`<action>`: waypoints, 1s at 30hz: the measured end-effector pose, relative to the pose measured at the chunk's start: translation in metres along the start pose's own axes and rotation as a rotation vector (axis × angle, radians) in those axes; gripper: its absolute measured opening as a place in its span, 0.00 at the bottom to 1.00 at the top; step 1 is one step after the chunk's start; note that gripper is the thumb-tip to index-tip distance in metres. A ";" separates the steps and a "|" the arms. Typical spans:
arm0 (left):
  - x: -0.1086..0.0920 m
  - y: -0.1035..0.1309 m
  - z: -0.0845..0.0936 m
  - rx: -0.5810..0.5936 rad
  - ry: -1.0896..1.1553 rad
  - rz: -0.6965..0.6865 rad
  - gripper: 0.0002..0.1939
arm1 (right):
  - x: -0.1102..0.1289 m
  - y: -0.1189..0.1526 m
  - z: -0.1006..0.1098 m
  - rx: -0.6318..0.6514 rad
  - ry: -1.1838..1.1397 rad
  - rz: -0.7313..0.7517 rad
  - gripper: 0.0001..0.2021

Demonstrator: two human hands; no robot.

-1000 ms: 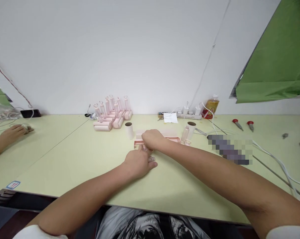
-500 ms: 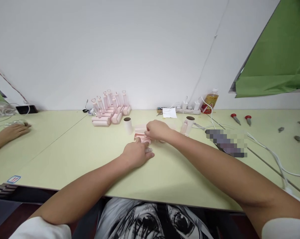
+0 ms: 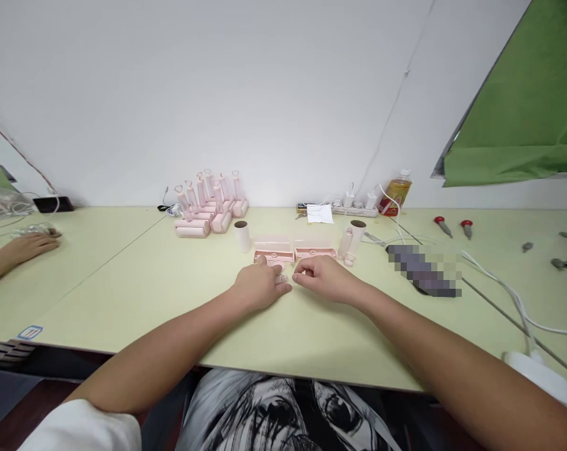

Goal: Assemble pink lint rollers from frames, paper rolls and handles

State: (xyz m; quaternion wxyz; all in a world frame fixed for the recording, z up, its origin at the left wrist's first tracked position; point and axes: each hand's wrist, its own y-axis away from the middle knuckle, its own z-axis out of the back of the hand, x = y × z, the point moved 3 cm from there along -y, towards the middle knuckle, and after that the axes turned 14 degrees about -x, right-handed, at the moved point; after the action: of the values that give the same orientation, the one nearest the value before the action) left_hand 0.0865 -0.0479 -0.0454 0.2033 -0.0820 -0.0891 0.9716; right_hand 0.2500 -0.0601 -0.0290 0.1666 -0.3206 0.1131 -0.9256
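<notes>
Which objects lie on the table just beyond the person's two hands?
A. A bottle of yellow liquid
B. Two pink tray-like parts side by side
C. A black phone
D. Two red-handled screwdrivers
B: two pink tray-like parts lie side by side just past the left hand and right hand; the screwdrivers and bottle sit far off to the right.

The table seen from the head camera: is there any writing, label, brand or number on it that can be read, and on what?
No text can be read.
Sticker at the table's front left edge: blue border, red marks, too small to read.
Bottle by the wall: yellow and red label, too blurred to read.
White paper near the power strip: no legible print.
Dark flat thing right of the right hand: pixelated, unreadable.
</notes>
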 end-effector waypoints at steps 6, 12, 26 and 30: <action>-0.002 0.002 0.005 -0.069 0.026 0.003 0.27 | -0.010 0.001 -0.006 0.034 -0.044 -0.021 0.14; -0.015 0.006 0.011 -0.150 0.051 -0.160 0.15 | 0.000 0.008 -0.016 0.100 -0.221 0.038 0.20; 0.000 -0.006 0.015 -0.246 0.210 -0.088 0.15 | -0.018 -0.004 0.000 -0.158 -0.697 -0.257 0.21; -0.007 -0.002 0.012 -0.235 0.176 -0.058 0.17 | -0.009 0.004 -0.016 -0.061 -0.552 -0.167 0.26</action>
State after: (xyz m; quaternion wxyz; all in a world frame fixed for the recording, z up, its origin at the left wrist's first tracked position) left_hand 0.0907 -0.0508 -0.0327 0.2275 -0.1875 -0.1862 0.9372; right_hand 0.2481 -0.0586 -0.0477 0.1044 -0.5733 0.0645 -0.8101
